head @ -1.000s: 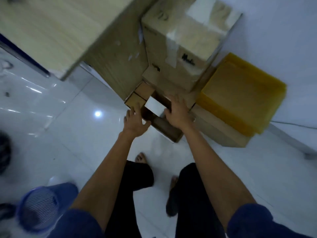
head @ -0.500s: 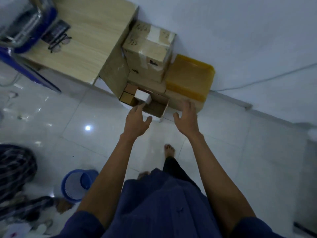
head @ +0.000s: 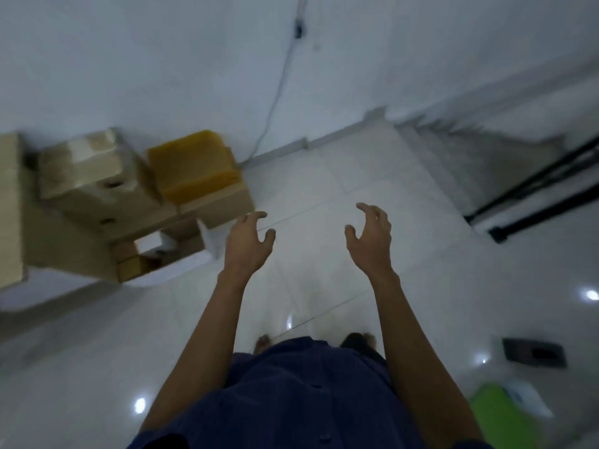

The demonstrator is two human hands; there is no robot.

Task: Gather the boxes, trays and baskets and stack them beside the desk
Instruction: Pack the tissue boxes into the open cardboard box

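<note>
Left hand: you're holding your left hand [head: 248, 246] out over the floor [head: 324, 196], fingers loosely curled and gripping nothing, just right of the stack.
Right hand: your right hand [head: 369, 239] is hovering level with it, well apart, fingers relaxed and curved, carrying nothing either.
Stack: the taped cardboard box [head: 81, 166] is sitting highest, tight against the desk panel [head: 9, 205] at the left edge.
Tray: the yellow tray [head: 194, 166] is resting beside that box, on top of a flat cardboard box [head: 227, 204].
Open box: the open box [head: 184, 241] is lying on the floor in front of the stack, with small boxes [head: 129, 268] showing inside it.
Wall: a cable [head: 275, 92] is running down the wall [head: 129, 59] behind the tray.
Surroundings: black stand legs [head: 534, 196] are stretching across the right, and a dark item [head: 534, 353] and a green item [head: 496, 413] are lying on the floor near you, both too blurred to name.
</note>
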